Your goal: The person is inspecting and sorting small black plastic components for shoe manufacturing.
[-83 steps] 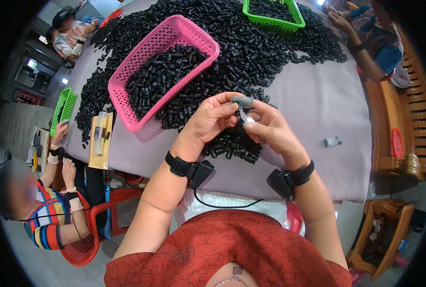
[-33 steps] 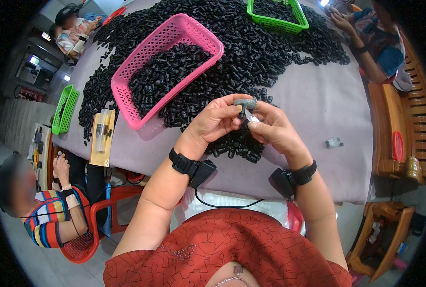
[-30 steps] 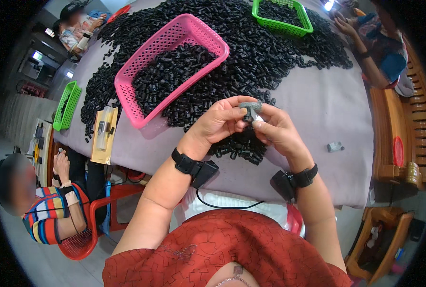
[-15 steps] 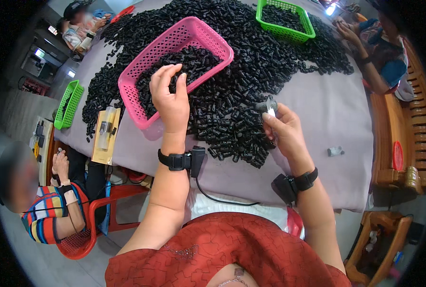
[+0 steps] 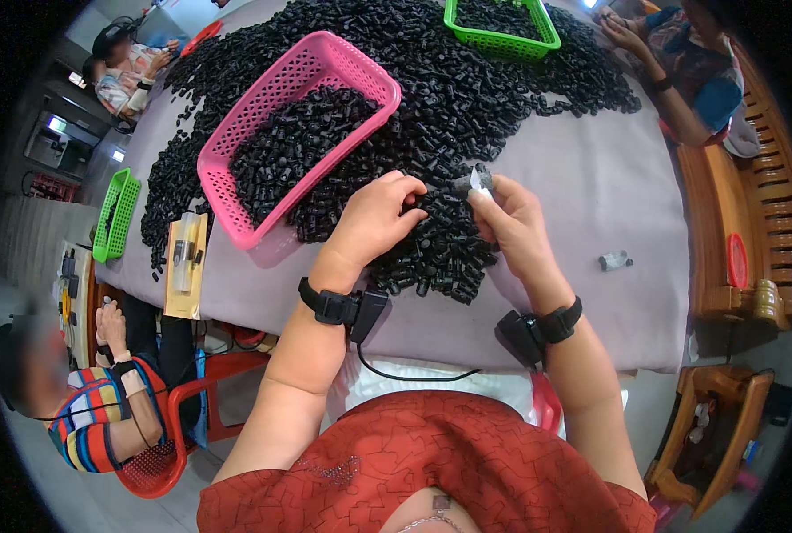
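Observation:
A broad heap of small black cylindrical parts (image 5: 449,107) covers the table. Just in front of the pink basket, my left hand (image 5: 380,218) hovers low over the near part of the heap. Its fingers are bent, with a gap between thumb and forefinger and nothing visible in it. My right hand (image 5: 513,218) pinches a small grey piece with a white strip (image 5: 477,180) between thumb and fingers, at the heap's right edge. The pink perforated basket (image 5: 302,191), partly filled with black parts, stands tilted on the heap beyond my left hand.
A green basket (image 5: 502,44) stands at the far side; a narrower green one (image 5: 116,213) is at the left edge. A yellow card with a clear tube (image 5: 185,266) lies left. A small grey cylinder (image 5: 615,260) rests on the cloth at right. Co-workers sit left, far left and far right.
My left hand has come away from the pink basket, down and right to the near heap. My right hand has shifted slightly left with the grey piece. The view has shifted a little.

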The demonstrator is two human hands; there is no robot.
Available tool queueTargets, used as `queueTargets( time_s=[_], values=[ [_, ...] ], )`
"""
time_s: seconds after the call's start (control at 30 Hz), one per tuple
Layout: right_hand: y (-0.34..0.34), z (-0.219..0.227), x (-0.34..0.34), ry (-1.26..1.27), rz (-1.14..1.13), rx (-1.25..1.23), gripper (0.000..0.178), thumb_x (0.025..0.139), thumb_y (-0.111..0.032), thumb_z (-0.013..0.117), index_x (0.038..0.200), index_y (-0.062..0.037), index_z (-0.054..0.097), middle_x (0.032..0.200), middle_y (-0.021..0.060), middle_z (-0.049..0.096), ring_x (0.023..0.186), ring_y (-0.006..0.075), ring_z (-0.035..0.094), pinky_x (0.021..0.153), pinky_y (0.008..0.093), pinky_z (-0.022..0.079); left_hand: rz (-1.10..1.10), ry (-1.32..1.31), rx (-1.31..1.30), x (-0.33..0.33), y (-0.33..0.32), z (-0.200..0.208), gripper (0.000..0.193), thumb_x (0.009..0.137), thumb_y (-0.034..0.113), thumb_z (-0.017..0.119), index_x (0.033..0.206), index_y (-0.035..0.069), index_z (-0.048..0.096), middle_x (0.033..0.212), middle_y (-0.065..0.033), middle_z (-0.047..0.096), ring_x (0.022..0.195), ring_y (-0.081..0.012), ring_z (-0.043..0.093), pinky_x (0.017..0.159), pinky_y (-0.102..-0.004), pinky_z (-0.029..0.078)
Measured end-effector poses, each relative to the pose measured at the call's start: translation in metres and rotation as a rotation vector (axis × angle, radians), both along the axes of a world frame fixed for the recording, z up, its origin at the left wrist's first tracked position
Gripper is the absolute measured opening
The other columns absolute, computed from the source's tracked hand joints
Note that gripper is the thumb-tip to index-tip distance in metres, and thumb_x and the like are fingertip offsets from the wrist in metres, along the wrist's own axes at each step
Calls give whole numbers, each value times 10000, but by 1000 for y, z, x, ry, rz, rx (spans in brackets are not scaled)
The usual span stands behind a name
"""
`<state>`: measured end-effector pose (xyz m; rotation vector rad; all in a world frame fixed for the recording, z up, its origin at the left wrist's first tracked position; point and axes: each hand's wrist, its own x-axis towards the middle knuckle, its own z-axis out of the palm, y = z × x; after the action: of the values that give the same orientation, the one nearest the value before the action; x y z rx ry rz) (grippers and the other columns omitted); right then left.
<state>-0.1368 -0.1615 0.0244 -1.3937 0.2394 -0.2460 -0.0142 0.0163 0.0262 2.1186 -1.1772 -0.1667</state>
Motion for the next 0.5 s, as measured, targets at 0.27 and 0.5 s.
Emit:
queueTargets(
  time_s=[0.27,0.5],
  values=[
    [6,8,-2,37,13,-34,140,923,-169,618,907,-31,604,689,-60,523,578,11,443,502,188,344,79,96,-106,3,-1,-8,227,792,21,668,1017,19,642,841,-72,572,687,-160,564,653,-278,473],
    [4,0,-2,16,17,-78,156,910,-174,631,944,-24,606,732,-50,535,605,17,456,524,197,367,42,2,-12,1,0,-5,181,779,75,674,954,38,643,853,-105,603,792,-288,609,717,-380,493]
  ],
)
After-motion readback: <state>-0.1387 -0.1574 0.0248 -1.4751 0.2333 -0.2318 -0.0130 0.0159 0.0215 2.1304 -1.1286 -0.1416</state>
